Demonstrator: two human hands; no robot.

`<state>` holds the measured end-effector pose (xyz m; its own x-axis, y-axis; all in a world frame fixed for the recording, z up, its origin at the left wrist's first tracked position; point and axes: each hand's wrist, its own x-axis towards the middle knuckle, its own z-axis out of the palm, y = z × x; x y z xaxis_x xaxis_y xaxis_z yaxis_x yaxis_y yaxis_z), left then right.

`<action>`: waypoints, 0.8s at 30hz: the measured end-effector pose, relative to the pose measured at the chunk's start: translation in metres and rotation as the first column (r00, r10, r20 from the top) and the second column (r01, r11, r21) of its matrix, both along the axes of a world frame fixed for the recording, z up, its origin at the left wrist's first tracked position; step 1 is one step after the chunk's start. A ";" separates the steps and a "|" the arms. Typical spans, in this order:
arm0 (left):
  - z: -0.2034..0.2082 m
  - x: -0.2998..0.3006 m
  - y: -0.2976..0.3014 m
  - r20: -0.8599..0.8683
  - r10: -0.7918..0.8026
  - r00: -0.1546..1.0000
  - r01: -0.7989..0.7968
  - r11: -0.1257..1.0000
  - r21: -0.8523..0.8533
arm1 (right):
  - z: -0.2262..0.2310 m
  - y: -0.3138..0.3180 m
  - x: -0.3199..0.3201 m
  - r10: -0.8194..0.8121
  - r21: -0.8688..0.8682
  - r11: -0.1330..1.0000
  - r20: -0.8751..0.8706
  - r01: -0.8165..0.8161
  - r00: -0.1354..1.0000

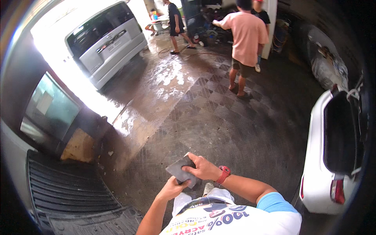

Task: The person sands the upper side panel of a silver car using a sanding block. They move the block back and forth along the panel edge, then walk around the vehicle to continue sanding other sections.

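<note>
A dark grey, stiff-looking flat sheet (177, 169), which looks like sandpaper, is held out in front of my waist. My left hand (171, 188) grips its lower edge, thumb lying on the upper face. From the right, my right hand (204, 168) is closed on the far edge, its thumb pressed on the sheet and a red watch on the wrist. The fingers underneath are hidden. Part of the sheet appears folded or doubled near my left thumb.
A ribbed black truck bed (70, 186) lies at lower left. At right stands a white car's rear end (313, 172). A silver van (107, 41) is parked far left. A person in a pink shirt (246, 39) and a person in black (175, 19) stand beyond, near a hose (196, 55).
</note>
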<state>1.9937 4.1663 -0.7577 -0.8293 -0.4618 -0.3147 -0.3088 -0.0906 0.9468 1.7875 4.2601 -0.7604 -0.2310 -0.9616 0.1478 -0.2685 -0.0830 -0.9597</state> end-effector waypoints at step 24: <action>-0.012 -0.361 -0.448 -0.143 0.019 0.990 -0.039 0.989 -0.144 | -0.018 -0.397 -0.331 -0.205 -0.039 0.961 -0.764 0.272 0.612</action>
<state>1.6322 3.7182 -0.7697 -0.8460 -0.5188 -0.1233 -0.1711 0.0450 0.9842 1.4566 3.8629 -0.7781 -0.2936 -0.9044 0.3096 -0.8993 0.1515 -0.4102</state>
